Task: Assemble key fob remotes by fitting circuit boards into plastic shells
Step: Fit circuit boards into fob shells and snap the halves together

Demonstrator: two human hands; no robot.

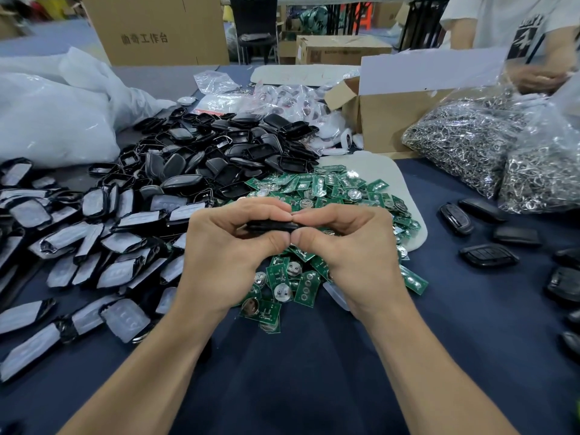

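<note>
Both hands meet over the table [314, 372] and pinch one black shell [273, 227] between them. The left hand [229, 249] has its fingers curled over the shell's top and its thumb beneath. The right hand [348, 246] grips the other end the same way, and the two thumb tips touch. The shell sits edge-on between the hands, just above the green boards [292, 277] heaped under and beyond them.

The shell looks like light, stiff moulded plastic, glossy and so probably a little slippery. It is likely best held along its long edges, with pressure near the rim where the halves would snap rather than on the middle. A board seems thin and rigid, with the round battery clip and small parts its weak spots, so its bare edges are the place to hold it.

The fingers cover most of the shell and only a dark strip shows. I cannot tell whether a board is inside, whether this is one half or two, or whether any seam is closed.

Beyond the left hand is a pile of bare shells [238, 146]. Left of that hand lie wrapped shells [94, 246], their faces hidden by white film. Right of the right hand, fobs [488, 255] lie apart, some cut off by the frame edge. Further right, bags [464, 142] hold metal rings, indistinct through the plastic.
</note>
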